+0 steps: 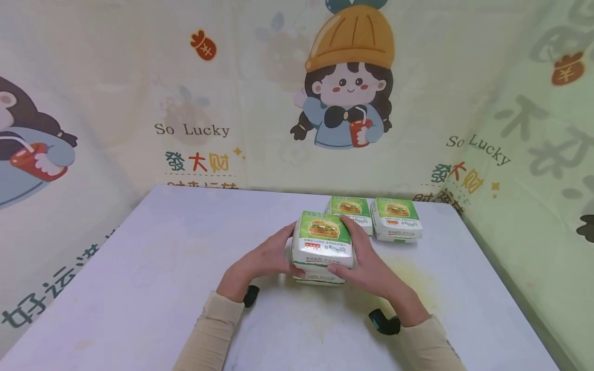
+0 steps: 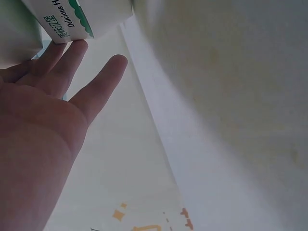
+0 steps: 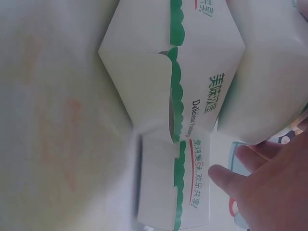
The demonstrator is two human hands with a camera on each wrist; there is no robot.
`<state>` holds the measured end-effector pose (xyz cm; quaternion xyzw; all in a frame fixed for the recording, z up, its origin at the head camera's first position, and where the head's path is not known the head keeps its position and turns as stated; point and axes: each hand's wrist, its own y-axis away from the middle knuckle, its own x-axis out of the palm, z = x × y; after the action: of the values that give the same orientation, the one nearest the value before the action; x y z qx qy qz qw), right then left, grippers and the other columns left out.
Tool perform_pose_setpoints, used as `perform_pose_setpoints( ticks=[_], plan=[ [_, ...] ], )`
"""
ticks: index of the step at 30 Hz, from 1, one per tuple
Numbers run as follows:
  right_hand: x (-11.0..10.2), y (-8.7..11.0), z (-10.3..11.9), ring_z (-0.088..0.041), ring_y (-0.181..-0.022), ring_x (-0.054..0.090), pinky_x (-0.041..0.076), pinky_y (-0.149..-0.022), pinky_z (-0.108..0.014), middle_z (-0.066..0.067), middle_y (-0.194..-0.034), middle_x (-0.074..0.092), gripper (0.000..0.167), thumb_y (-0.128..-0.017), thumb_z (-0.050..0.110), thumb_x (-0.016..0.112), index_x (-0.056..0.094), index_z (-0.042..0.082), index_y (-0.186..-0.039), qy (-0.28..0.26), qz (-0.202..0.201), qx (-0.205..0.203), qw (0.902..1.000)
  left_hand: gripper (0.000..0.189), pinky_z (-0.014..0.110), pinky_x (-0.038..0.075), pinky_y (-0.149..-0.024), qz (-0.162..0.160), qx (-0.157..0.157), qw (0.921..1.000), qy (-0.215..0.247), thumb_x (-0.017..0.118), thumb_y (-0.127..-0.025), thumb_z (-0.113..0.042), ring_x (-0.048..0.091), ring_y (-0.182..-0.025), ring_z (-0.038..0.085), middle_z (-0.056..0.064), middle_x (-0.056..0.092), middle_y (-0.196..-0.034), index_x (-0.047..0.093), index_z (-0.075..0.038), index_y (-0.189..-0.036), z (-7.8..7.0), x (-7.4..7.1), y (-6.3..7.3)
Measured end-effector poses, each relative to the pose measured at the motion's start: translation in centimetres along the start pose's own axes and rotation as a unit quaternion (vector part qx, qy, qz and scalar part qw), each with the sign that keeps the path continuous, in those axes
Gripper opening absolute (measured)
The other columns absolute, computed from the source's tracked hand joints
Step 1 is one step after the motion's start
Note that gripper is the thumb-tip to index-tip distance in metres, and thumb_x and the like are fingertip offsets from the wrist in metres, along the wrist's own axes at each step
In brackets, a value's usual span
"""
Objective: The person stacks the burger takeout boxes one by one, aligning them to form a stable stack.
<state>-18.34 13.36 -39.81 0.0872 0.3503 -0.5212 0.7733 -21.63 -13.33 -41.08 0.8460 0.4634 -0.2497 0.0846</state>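
Note:
A green-and-white burger box (image 1: 323, 242) with a hamburger picture on its lid sits on top of a second burger box (image 1: 320, 279), mostly hidden beneath it in the head view. My left hand (image 1: 269, 254) grips the upper box from the left, thumb toward the front. From the right, my right hand (image 1: 368, 265) holds the same box, its thumb at the near face and fingers at the far side. The right wrist view shows the lower box's white side (image 3: 197, 86) with green scalloped trim, the upper box (image 3: 264, 67) bulging beside it.
Two more burger boxes stand side by side behind the stack, one partly covered (image 1: 350, 206) and one at the right (image 1: 396, 221). The white table (image 1: 139, 288) meets a printed cloth backdrop (image 1: 260, 103) at the back and sides.

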Motion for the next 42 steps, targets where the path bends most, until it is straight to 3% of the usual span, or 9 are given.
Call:
perform_pose_setpoints(
  ticks=[11, 19, 32, 42],
  plan=[
    [-0.3, 0.0, -0.1, -0.024, -0.147, 0.019, 0.028, -0.114, -0.061, 0.004, -0.163, 0.014, 0.104, -0.081, 0.038, 0.079, 0.011, 0.032, -0.158, 0.007, 0.001, -0.024, 0.9997, 0.119, 0.041, 0.033, -0.117, -0.001, 0.0, 1.0, 0.003, 0.098, -0.055, -0.022, 0.044, -0.133, 0.007, -0.017, 0.048, -0.142, 0.027, -0.041, -0.149, 0.0, 0.0, 0.2],
    [-0.3, 0.0, -0.1, -0.026, -0.148, 0.018, 0.028, -0.114, -0.063, 0.002, -0.164, 0.014, 0.103, -0.08, 0.044, 0.079, 0.011, 0.035, -0.158, 0.026, 0.003, -0.019, 0.9995, 0.138, 0.045, 0.023, -0.123, -0.01, -0.048, 0.9987, -0.013, 0.096, -0.059, -0.037, 0.02, -0.15, 0.01, -0.014, 0.019, -0.162, 0.002, -0.031, -0.159, -0.5, -0.5, 1.4],
    [-0.7, 0.1, -0.1, -0.026, -0.151, 0.016, 0.025, -0.116, -0.063, 0.002, -0.165, 0.013, 0.105, -0.079, 0.044, 0.08, 0.012, 0.03, -0.159, 0.043, -0.002, -0.032, 0.9986, 0.13, 0.054, 0.028, -0.12, -0.032, 0.027, 0.9991, 0.006, 0.092, -0.066, -0.032, 0.014, -0.152, 0.009, -0.012, 0.012, -0.165, 0.002, -0.03, -0.16, -1.5, -0.6, 1.3],
    [-1.1, 0.4, 0.0, -0.026, -0.151, 0.016, 0.025, -0.117, -0.063, 0.003, -0.165, 0.013, 0.105, -0.08, 0.043, 0.08, 0.012, 0.031, -0.158, 0.039, -0.002, -0.031, 0.9988, 0.113, 0.047, 0.036, -0.117, -0.045, 0.02, 0.9987, 0.01, 0.086, -0.074, -0.033, 0.026, -0.147, 0.008, -0.014, 0.023, -0.16, 0.012, -0.032, -0.158, -1.6, -0.2, 1.2]
  ],
)
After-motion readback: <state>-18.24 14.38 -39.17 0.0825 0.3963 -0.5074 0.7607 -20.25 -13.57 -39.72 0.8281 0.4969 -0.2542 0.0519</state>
